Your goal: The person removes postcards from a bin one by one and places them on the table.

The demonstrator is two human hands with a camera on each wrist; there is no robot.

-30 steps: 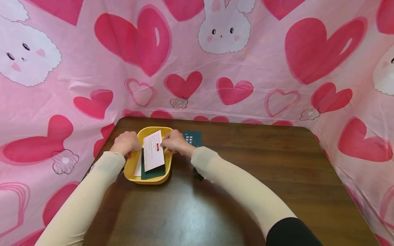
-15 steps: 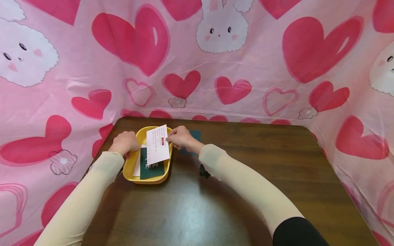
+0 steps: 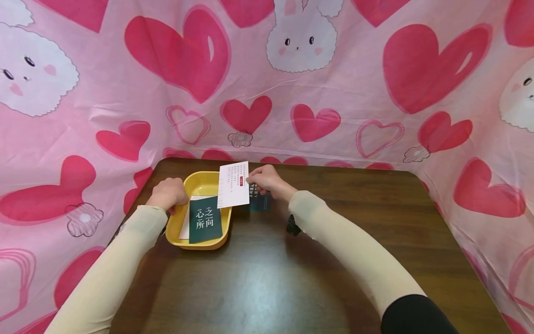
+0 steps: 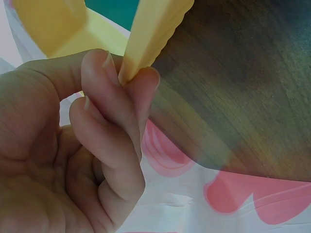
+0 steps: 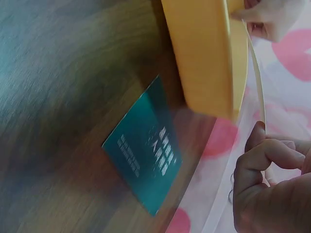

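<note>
My left hand pinches the left rim of a yellow plastic basin; the left wrist view shows thumb and fingers closed on that rim. My right hand pinches the right edge of a white printed card, which has lines of text and a small red block. The card is held over the basin's right rim, seen edge-on in the right wrist view. Inside the basin lies a dark green card with white characters, on top of a pale card. Another green card lies on the table, right of the basin.
The brown wooden table stretches to the right and front of the basin. Pink heart-patterned cloth hangs behind and along the sides of the table.
My right hand has lifted the white card up and to the right, from inside the basin to over its right rim. The green card beneath is uncovered. My left hand stays on the rim.
</note>
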